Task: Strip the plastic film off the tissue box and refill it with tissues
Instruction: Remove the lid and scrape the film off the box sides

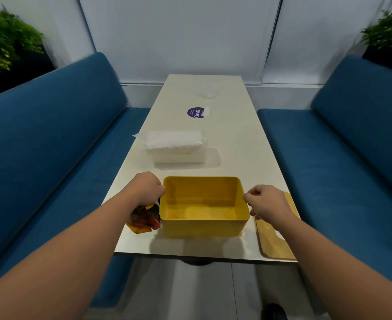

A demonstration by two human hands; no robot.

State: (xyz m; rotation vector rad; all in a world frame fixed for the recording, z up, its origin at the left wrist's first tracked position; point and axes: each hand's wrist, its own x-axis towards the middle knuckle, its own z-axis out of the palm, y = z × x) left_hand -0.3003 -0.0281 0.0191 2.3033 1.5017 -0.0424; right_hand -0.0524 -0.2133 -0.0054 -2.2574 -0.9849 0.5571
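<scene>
The yellow tissue box (pixel 204 227) stands open and empty near the table's front edge. My left hand (pixel 147 188) is at its left wall, thumb on the rim, and grips a crumpled orange-and-black plastic film (pixel 144 221) that hangs below the hand. My right hand (pixel 268 205) is at the box's right wall with curled fingers and the thumb against the rim corner. A stack of white tissues (pixel 175 146) in clear wrap lies farther up the table, apart from the box.
A flat tan lid (pixel 274 241) lies at the table's right front corner, partly under my right forearm. A purple sticker (pixel 196 112) and a crumpled clear wrap (pixel 207 93) are farther back. Blue benches (pixel 51 146) flank the white table (pixel 248 146).
</scene>
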